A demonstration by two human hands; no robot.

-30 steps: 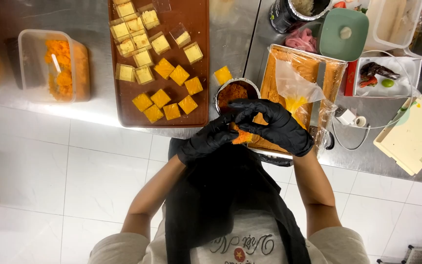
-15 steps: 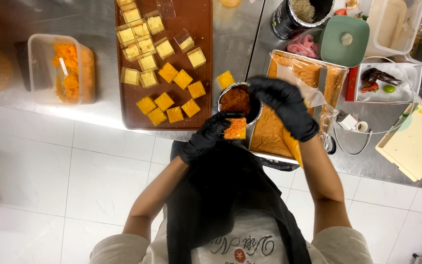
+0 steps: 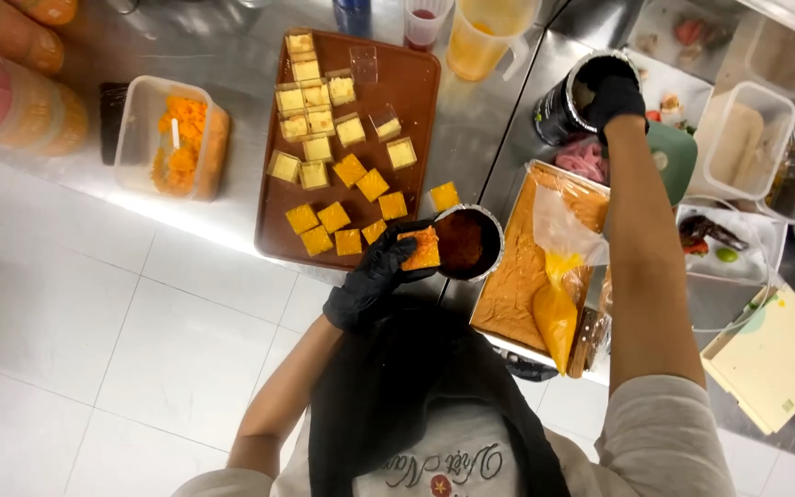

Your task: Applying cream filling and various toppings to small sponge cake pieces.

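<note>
Below, seen from overhead, a person in black gloves works at a steel table (image 3: 471, 147). The left hand (image 3: 381, 276) pinches a square orange-topped cake piece (image 3: 422, 248) between thumb and fingers, holding it just beside a small round metal bowl of dark red sauce (image 3: 467, 241). The right hand (image 3: 611, 90) stretches far forward, its fingers dipped into a dark cylindrical container (image 3: 563, 106); whether they grip anything inside cannot be told. A brown tray (image 3: 407, 101) to the left holds rows of yellow cake squares (image 3: 342, 216). To the right of the bowl sits a rectangular pan of orange cake (image 3: 517, 276) with a piping bag of yellow filling (image 3: 556, 276) lying on it. A clear tub of orange shreds (image 3: 177, 138) stands well to the left.
</note>
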